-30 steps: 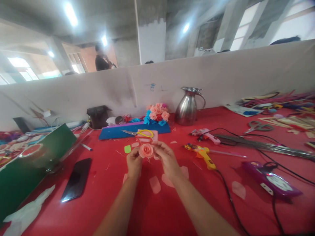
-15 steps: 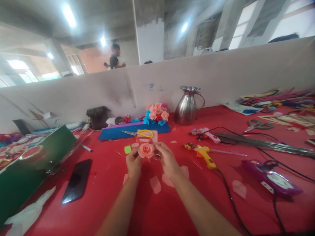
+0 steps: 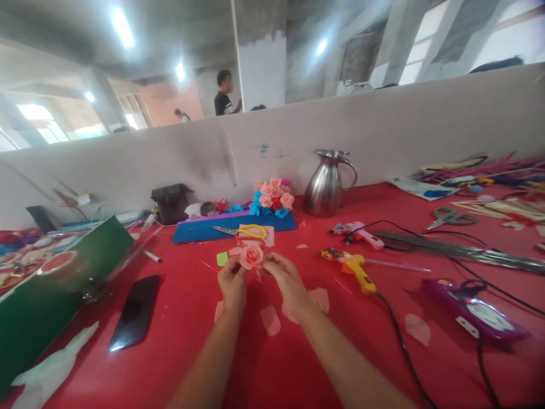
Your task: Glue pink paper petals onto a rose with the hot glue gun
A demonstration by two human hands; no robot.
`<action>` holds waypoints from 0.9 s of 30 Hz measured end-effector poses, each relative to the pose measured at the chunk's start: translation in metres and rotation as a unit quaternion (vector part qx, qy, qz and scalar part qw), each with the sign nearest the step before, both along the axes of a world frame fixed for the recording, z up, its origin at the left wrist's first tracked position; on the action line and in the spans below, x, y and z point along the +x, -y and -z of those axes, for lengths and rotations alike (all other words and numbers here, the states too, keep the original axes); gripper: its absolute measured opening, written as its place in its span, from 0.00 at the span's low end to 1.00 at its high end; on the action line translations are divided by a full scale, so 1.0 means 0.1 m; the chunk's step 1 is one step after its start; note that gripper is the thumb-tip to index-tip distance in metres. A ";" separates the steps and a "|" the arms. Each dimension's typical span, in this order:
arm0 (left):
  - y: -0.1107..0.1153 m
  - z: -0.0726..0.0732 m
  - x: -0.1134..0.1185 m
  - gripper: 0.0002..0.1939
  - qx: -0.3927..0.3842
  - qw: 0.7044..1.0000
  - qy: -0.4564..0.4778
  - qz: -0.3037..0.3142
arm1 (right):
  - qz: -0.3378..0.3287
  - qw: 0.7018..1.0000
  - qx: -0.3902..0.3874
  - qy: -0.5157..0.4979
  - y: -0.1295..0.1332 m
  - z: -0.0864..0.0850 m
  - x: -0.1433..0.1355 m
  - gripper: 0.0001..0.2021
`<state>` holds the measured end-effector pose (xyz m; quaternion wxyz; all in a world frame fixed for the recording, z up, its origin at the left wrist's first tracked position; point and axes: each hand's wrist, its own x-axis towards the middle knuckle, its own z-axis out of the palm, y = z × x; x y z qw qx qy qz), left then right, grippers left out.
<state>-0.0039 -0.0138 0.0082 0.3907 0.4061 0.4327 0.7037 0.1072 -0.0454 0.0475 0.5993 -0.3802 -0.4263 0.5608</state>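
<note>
A pink paper rose (image 3: pixel 252 257) is held up over the red table (image 3: pixel 187 363). My left hand (image 3: pixel 233 284) pinches its left side, and my right hand (image 3: pixel 286 278) has its fingertips closed on its right edge. Just behind the rose, yellow-handled scissors (image 3: pixel 251 231) lie on a pink sheet and a blue board (image 3: pixel 196 230). Loose pink petals (image 3: pixel 271 320) rest on the table below my hands. A small green paper piece (image 3: pixel 222 259) sits left of the rose.
Behind stand a bunch of paper roses (image 3: pixel 275 196) and a steel jug (image 3: pixel 326 184). To the right are a yellow glue gun (image 3: pixel 351 267), a pink glue gun (image 3: pixel 361 233) and a purple power strip (image 3: pixel 477 312) with cables. A phone (image 3: pixel 135 312) and green board (image 3: pixel 55 301) are left.
My right fingers have come in closer against the rose's edge, and the rose is turned slightly. In the background a person has moved to the right.
</note>
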 end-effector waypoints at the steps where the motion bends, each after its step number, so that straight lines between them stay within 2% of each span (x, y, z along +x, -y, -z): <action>1: 0.00 0.00 0.01 0.06 -0.001 1.000 0.002 0.004 | 0.003 1.000 0.001 -0.002 0.00 0.00 0.00 0.05; 5: 0.01 0.00 0.01 0.06 0.002 1.000 0.013 0.017 | 0.007 0.999 0.011 -0.033 0.01 -0.02 0.01 0.04; 10: 0.01 -0.01 -0.01 0.06 0.013 0.999 -0.017 -0.029 | -0.014 0.998 -0.019 -0.051 0.03 -0.05 0.00 0.10; 16: 0.01 -0.01 -0.03 0.05 0.040 0.996 -0.051 -0.053 | 0.017 0.999 0.000 -0.029 0.01 -0.02 -0.02 0.13; 20: 0.01 -0.01 -0.02 0.06 0.026 0.998 -0.030 -0.039 | 0.001 1.000 0.005 -0.015 0.02 -0.02 0.00 0.13; 27: 0.00 -0.02 0.01 0.09 -0.002 0.997 0.065 0.031 | -0.027 0.999 0.033 -0.005 0.06 -0.10 0.00 0.17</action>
